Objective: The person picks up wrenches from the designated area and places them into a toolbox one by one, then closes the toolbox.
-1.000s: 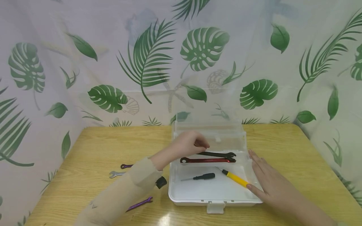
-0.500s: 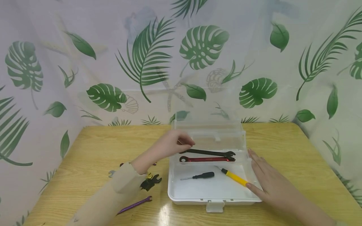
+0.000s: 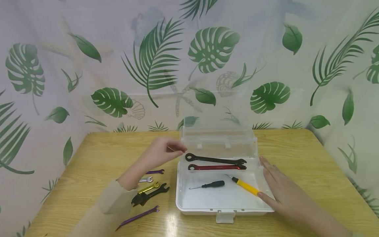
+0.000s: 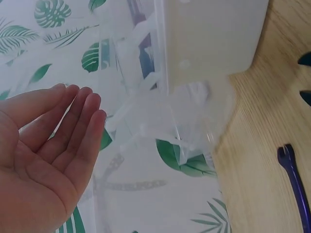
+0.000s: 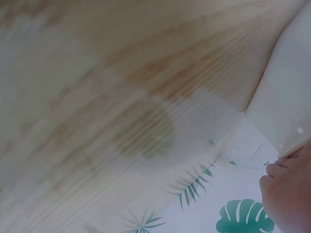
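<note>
My left hand [image 3: 157,151] hovers at the back left corner of a white toolbox [image 3: 207,201]. Its fingers are loosely bent with nothing between them; the left wrist view shows the bare palm [image 4: 58,165]. Flat against the box's right side rests my right hand [image 3: 285,191], thumb over the rim, fingers extended. Inside, a black wrench [image 3: 213,160] lies behind a red wrench [image 3: 217,167]. Nearer the front are a small black-handled screwdriver [image 3: 217,184] and a yellow-handled tool [image 3: 248,188] with a thin tip. The right wrist view catches only part of the right hand [image 5: 291,189].
Left of the box, several wrenches lie on the wooden table [image 3: 302,158]: purple [image 3: 155,171], silver [image 3: 146,179], gold [image 3: 150,187], black [image 3: 158,191] and another purple wrench [image 3: 140,217]. The box's clear lid [image 3: 219,131] stands raised before a leaf-patterned sheet [image 3: 165,118].
My left hand has moved left from above the black wrench to beyond the box's corner, uncovering that wrench and the wrenches on the table. My right hand has stayed in place.
</note>
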A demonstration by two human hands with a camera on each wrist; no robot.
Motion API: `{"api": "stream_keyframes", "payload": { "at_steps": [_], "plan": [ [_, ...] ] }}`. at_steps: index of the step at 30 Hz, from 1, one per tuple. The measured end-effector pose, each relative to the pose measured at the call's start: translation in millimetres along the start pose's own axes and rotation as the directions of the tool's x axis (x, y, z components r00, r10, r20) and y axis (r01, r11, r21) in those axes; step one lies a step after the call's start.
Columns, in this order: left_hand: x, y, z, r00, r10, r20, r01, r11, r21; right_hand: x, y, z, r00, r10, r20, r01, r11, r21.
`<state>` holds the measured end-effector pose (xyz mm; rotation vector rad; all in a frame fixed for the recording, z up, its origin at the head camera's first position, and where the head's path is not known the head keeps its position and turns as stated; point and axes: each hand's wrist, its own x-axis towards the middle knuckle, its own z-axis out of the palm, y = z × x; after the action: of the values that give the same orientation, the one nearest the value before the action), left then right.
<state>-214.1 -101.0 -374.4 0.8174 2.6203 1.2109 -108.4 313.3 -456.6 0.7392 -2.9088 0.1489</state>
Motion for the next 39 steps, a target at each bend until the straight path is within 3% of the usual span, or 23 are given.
{"api": "stream_keyframes", "payload": {
  "at_steps": [14, 22, 26, 31, 39],
  "plan": [
    [-31.2, -35.5, -18.0, 0.989, -0.116, -0.09, 0.115, 0.993, -0.017, 0, -3, -3, 0.998, 0.042, 0.052, -0.043, 0.999, 0.032],
    [-49.5, -56.3, -26.4, 0.98, -0.153, -0.129, 0.15, 0.988, -0.03, 0, -1, -1, 1.0, 0.014, 0.015, -0.014, 1.0, 0.013],
    [-56.3, -66.6, -27.8, 0.971, -0.193, -0.14, 0.192, 0.981, -0.022, 0, 1, -1, 1.0, -0.011, -0.011, 0.011, 1.0, 0.003],
    [-62.0, -79.1, -27.5, 0.956, -0.253, -0.151, 0.256, 0.967, 0.002, 0, 1, -1, 0.999, 0.018, 0.034, -0.019, 1.0, 0.022],
    [-69.3, -96.0, -25.2, 0.935, -0.321, -0.152, 0.32, 0.947, -0.028, 0, 3, 1, 1.0, 0.01, 0.02, -0.01, 1.0, 0.017]
  ]
}}
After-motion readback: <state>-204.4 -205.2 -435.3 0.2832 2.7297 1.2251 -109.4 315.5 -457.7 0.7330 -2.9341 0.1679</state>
